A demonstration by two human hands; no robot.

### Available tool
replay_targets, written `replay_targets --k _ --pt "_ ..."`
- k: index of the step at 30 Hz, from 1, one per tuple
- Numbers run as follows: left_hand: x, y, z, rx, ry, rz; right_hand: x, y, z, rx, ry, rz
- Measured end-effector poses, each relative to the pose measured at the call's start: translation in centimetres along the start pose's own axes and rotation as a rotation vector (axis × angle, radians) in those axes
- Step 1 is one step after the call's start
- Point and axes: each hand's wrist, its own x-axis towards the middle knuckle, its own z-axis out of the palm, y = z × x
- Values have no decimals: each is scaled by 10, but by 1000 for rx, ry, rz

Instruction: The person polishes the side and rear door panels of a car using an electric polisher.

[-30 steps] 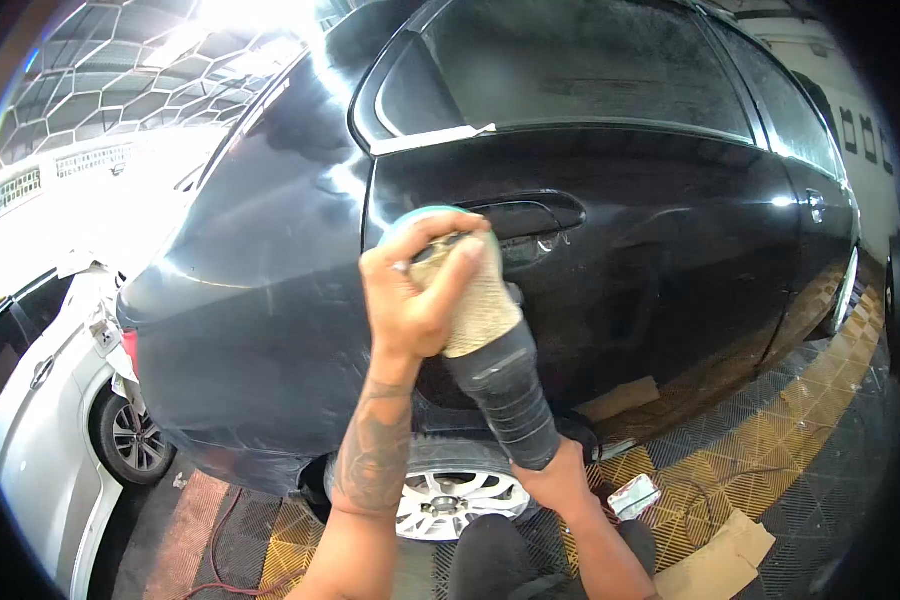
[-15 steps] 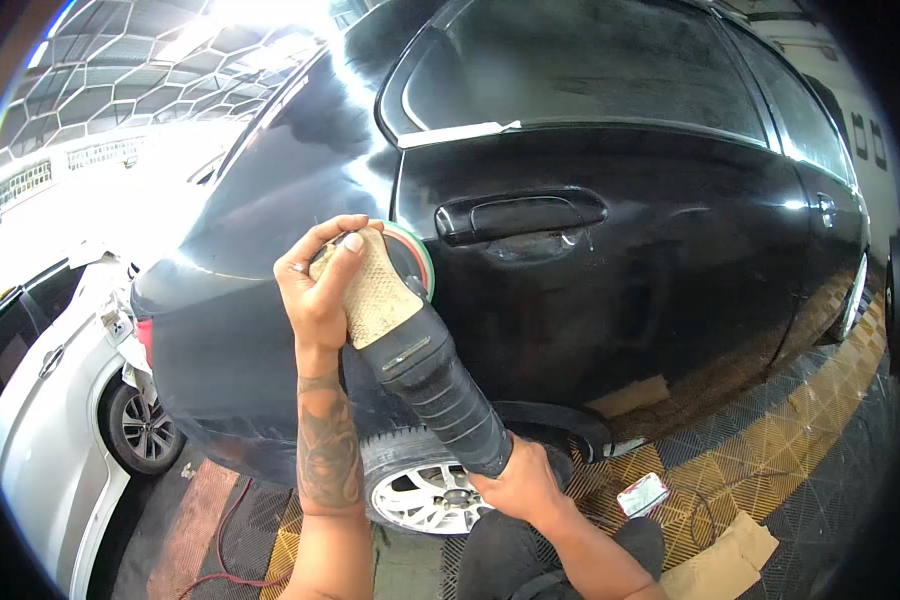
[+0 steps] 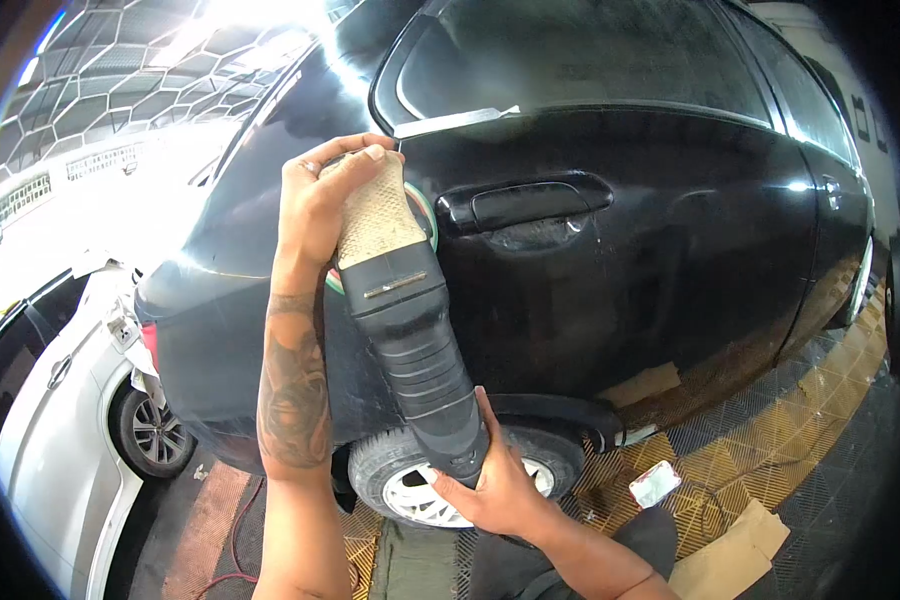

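A car polisher [image 3: 410,345] with a black body and a tan textured head cover is held in both hands against a black car [image 3: 650,260]. My left hand [image 3: 320,195] wraps over the polisher's head, thumb on the cover. Around the lower end of the body, my right hand [image 3: 495,480] grips with thumb and fingers. The round pad [image 3: 425,210], edged in green and red, shows only at its rim behind the head, beside the rear door handle [image 3: 530,208]. Its face is hidden, at the panel left of the door seam.
White masking tape [image 3: 455,122] runs along the window's lower edge. Below is the rear wheel [image 3: 420,490]. A phone-like object [image 3: 655,485] and cardboard [image 3: 735,555] lie on the tiled floor. A white car [image 3: 60,440] stands at the left, near a red cord [image 3: 235,540].
The polisher's head has moved up and slightly right, and its body stands more upright. My right hand has shifted a little left, its fingers now visible around the lower end.
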Motion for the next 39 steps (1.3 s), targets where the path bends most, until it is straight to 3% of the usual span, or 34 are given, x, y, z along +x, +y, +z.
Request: replay_targets --k 33,39 --pt "15 0 -8 67 -43 -52 2 -15 -3 102 4 -116" --pt "8 -7 -10 0 -32 -66 -7 -16 -7 254 -15 35"
